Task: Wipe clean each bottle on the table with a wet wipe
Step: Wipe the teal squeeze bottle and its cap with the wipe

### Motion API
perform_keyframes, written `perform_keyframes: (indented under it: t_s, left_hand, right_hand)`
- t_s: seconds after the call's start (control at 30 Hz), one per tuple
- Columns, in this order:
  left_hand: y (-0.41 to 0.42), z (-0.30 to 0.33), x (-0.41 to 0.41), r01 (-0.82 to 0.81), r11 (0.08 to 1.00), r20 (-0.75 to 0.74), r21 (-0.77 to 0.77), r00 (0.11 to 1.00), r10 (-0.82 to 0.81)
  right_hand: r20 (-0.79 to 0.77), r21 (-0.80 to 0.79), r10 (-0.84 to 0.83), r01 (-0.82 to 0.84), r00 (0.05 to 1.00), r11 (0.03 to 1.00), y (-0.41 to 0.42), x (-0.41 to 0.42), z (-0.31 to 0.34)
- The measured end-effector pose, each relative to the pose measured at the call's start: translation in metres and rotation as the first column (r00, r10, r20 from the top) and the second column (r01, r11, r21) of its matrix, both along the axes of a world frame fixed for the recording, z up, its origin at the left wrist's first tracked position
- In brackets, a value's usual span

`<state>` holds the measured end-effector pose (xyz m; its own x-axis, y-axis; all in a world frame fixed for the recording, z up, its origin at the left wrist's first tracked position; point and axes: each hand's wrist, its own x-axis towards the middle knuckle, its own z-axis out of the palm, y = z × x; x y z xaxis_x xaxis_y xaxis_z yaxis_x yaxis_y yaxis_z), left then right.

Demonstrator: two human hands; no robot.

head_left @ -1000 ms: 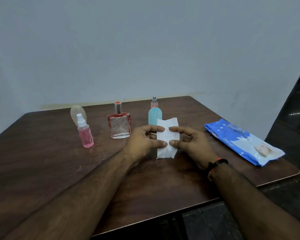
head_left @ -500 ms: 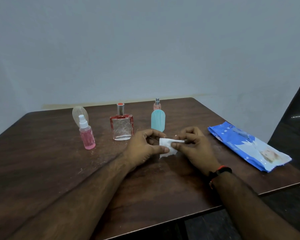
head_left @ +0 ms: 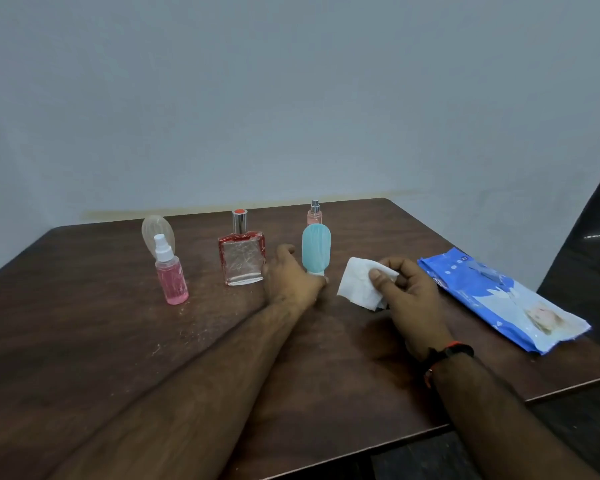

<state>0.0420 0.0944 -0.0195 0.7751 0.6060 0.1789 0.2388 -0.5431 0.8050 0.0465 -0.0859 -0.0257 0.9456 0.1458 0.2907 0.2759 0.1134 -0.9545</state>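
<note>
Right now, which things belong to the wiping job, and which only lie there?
Job: wet wipe in right hand; teal bottle by left hand; pink spray bottle; square glass bottle; small pink bottle; clear oval bottle.
Idle: wipes pack.

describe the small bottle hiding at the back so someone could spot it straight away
Start at the dark wooden table and find the upside-down teal bottle just past the left hand. Directly behind it stands the small pink bottle. It is the row's smallest, with a silver spray nozzle and no cap.
</note>
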Motion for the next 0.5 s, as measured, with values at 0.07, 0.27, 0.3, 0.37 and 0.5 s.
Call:
perform_keyframes:
  t_s: [0.07,0.27,0.3,0.37,0.5]
  left_hand:
    - [-0.004,-0.003,0.004,0.019,1.0,-0.001,0.019,1.0,-0.019]
    - [-0.008,-0.005,0.01,-0.003,0.996,-0.027,0.092,1.0,0.006]
    - [-0.008,-0.004,0.011,-0.008,0.995,-0.033,0.102,0.999,0.011]
    - [-0.009,-0.003,0.011,-0.004,0.993,-0.046,0.118,0.999,0.01]
    - [-0.006,0.0,-0.003,0.076,0.995,-0.031,0.064,0.997,-0.074]
  right_hand:
    - [-0.003,-0.002,0.006,-0.006,1.0,1.0,0.0,0.0,0.0]
    - [-0.003,-0.035,0.008,-0.008,1.0,0.999,-0.001,0.0,0.001]
    - [0.002,-0.041,0.008,-0.008,1.0,0.999,0.0,-0.001,0.001]
    - [0.008,-0.059,0.004,-0.004,1.0,0.998,0.0,-0.001,0.002]
    - [-0.005,-0.053,0.008,-0.008,1.0,0.999,0.0,-0.004,0.003]
